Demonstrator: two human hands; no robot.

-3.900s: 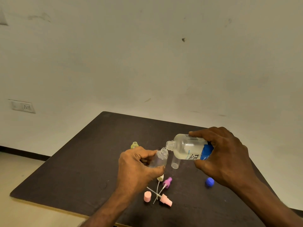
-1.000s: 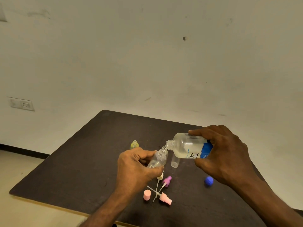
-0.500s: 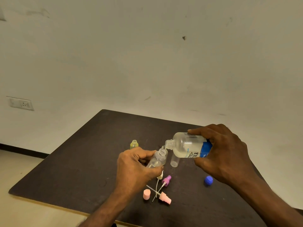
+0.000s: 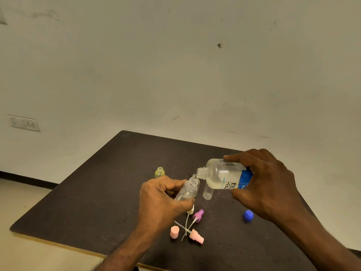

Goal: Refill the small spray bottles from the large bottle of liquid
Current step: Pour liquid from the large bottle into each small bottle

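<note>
My right hand [image 4: 269,184] grips the large clear bottle [image 4: 222,176] with a blue label, tipped on its side, its open mouth pointing left. My left hand [image 4: 159,202] holds a small clear spray bottle [image 4: 188,189], tilted, its open neck right under the large bottle's mouth. A second small clear bottle [image 4: 207,192] stands on the dark table [image 4: 97,192] just behind, under the large bottle. A small yellow bottle [image 4: 159,172] stands uncapped farther left.
Loose spray heads lie near the front: a purple one [image 4: 198,215], a pink one [image 4: 196,236] and a white one partly under my left hand. A pink cap [image 4: 174,232] and a blue cap [image 4: 248,215] rest on the table. A wall lies behind the table.
Over the last second the large bottle has tipped slightly more and its mouth sits closer to the small bottle's neck. Both hands have hardly shifted.
</note>
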